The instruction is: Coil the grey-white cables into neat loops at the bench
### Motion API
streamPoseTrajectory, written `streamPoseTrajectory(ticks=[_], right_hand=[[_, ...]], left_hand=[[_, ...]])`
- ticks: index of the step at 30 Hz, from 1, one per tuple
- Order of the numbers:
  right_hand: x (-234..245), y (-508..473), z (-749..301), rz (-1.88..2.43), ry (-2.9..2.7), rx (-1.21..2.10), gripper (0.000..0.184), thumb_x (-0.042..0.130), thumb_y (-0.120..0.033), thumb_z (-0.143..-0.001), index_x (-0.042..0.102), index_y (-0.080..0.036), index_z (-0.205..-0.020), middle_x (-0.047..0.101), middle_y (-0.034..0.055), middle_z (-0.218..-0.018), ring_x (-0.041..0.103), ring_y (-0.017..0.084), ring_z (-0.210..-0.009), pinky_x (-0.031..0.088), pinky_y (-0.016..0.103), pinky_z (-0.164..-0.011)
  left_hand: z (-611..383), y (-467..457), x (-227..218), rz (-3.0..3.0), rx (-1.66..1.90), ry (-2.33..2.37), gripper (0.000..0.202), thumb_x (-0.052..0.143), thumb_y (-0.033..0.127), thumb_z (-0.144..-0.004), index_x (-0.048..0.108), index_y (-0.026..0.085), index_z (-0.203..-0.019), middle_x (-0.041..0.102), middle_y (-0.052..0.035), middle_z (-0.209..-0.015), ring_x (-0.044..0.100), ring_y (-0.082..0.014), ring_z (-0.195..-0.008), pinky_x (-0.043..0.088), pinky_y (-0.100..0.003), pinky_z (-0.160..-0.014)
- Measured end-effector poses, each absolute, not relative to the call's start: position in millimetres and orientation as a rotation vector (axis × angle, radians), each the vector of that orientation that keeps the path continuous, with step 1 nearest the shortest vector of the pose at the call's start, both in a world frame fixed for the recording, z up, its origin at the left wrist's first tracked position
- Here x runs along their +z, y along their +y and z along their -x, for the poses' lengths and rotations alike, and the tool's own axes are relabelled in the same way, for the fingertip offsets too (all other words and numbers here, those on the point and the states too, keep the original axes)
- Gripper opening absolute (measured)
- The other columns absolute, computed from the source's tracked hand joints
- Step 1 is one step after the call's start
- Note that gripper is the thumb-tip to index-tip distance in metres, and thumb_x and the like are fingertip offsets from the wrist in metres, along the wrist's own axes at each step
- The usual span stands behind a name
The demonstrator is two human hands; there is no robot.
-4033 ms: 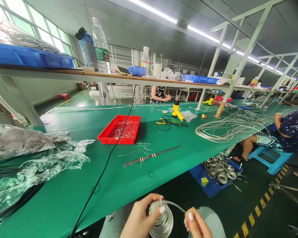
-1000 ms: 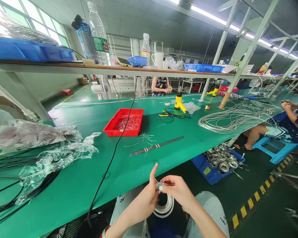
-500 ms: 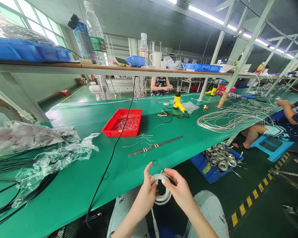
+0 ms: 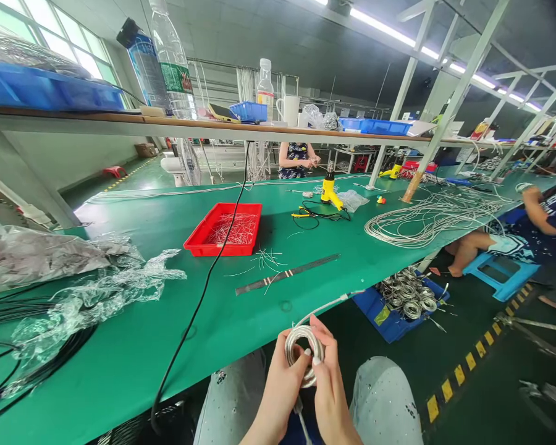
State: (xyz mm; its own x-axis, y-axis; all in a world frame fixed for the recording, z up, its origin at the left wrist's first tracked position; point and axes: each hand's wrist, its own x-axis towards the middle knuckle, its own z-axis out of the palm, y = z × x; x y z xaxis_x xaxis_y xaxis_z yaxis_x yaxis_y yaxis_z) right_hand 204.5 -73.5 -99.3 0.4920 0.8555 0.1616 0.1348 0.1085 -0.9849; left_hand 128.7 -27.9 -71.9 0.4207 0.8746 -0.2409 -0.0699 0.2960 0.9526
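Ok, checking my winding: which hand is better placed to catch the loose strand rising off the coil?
Probably the right hand: its fingertips are nearest the strand, which runs toward that side; the left hand holds the coil opposite.

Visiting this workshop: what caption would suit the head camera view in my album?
Left hand and right hand grip a coil of pale cable at a green workbench.

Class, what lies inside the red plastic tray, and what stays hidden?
Many thin pale wire pieces lie heaped in the red plastic tray, hiding most of its floor; a black cable crosses above them.
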Motion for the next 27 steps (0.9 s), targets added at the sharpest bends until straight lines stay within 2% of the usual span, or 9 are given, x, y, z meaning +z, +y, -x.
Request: streamPoseTrajectory(ticks=[2,5,8,14,18,21,22,24,27], right_hand=[[-96,-73,-203,1.382,-0.826,0.792,0.042,0.029,-0.044,-0.096,0.032,-0.027,-0.133,0.029,0.0083,-0.151,0.047,0.019,-0.128,0.051,0.031,-0.097],[-92,-72,-205,1.417,-0.832,0.834,0.045,0.029,-0.046,-0.096,0.030,-0.024,-0.134,0.046,0.0120,-0.140,0.055,0.019,-0.120,0.053,0.030,-0.093],[-91,-74,-209,1.462,-0.995,0.691,0.043,0.032,-0.044,-0.095,0.037,-0.025,-0.134,0.053,0.0114,-0.131,0.058,0.020,-0.115,0.054,0.030,-0.091],[-79,-78,-228,1.560,-1.729,0.137,0.058,0.066,-0.040,-0.079,0.042,-0.032,-0.131,0.026,0.0132,-0.150,0.061,0.027,-0.104,0.057,0.042,-0.079],[-65,-61,-242,1.440,-2.180,-0.107,0.048,0.055,-0.009,-0.080,0.047,-0.028,-0.124,0.057,0.0105,-0.127,0.064,0.026,-0.097,0.055,0.044,-0.079],[-57,-44,-243,1.451,-2.224,-0.040,0.051,0.045,-0.003,-0.079,0.044,-0.018,-0.128,0.067,0.0095,-0.102,0.066,0.023,-0.086,0.056,0.039,-0.073],[-56,-38,-241,1.494,-2.184,0.023,0.048,0.044,-0.003,-0.080,0.046,-0.016,-0.126,0.068,0.0094,-0.099,0.067,0.023,-0.085,0.056,0.037,-0.073],[-57,-27,-233,1.602,-2.062,0.147,0.038,0.043,-0.005,-0.082,0.054,-0.017,-0.116,0.069,0.0093,-0.100,0.068,0.023,-0.087,0.056,0.034,-0.072],[-62,-14,-219,1.716,-1.925,0.245,0.030,0.041,-0.010,-0.086,0.059,-0.016,-0.109,0.069,0.0122,-0.104,0.069,0.025,-0.087,0.055,0.034,-0.069]], left_hand=[[-130,-26,-74,-1.233,0.828,0.980,0.029,0.058,0.034,-0.084,0.044,0.022,-0.107,0.057,0.0008,-0.082,0.054,-0.0151,-0.073,0.044,-0.026,-0.067],[-129,-27,-74,-1.387,0.840,0.956,0.028,0.051,0.036,-0.089,0.036,0.024,-0.108,0.059,-0.0025,-0.094,0.058,-0.0172,-0.081,0.048,-0.028,-0.070],[-126,-24,-71,-1.348,0.788,0.926,0.021,0.043,0.038,-0.090,0.034,0.025,-0.105,0.057,-0.0008,-0.088,0.055,-0.0139,-0.065,0.045,-0.023,-0.051],[-102,1,-54,-0.944,0.556,0.955,0.035,0.052,0.033,-0.079,0.035,0.028,-0.109,0.056,0.0045,-0.066,0.042,-0.0063,-0.039,0.011,-0.014,-0.033],[-84,8,-50,-0.813,0.222,0.809,0.037,0.061,0.048,-0.072,0.049,0.019,-0.092,0.053,0.0017,-0.060,0.039,-0.0041,-0.036,0.005,-0.014,-0.031],[-73,9,-49,-0.805,0.161,0.726,0.048,0.055,0.060,-0.074,0.057,0.014,-0.087,0.057,-0.0041,-0.071,0.048,-0.0085,-0.045,0.022,-0.015,-0.030],[-70,9,-48,-0.866,0.220,0.717,0.051,0.049,0.063,-0.079,0.058,0.014,-0.093,0.059,-0.0056,-0.076,0.055,-0.0129,-0.055,0.035,-0.018,-0.036],[-61,9,-43,-1.106,0.428,0.711,0.053,0.033,0.062,-0.090,0.056,0.018,-0.108,0.064,-0.0077,-0.095,0.062,-0.0204,-0.087,0.053,-0.031,-0.069],[-51,11,-42,-1.548,0.625,0.775,0.050,0.028,0.054,-0.095,0.045,0.022,-0.130,0.054,-0.0097,-0.130,0.050,-0.0236,-0.118,0.035,-0.041,-0.105]])
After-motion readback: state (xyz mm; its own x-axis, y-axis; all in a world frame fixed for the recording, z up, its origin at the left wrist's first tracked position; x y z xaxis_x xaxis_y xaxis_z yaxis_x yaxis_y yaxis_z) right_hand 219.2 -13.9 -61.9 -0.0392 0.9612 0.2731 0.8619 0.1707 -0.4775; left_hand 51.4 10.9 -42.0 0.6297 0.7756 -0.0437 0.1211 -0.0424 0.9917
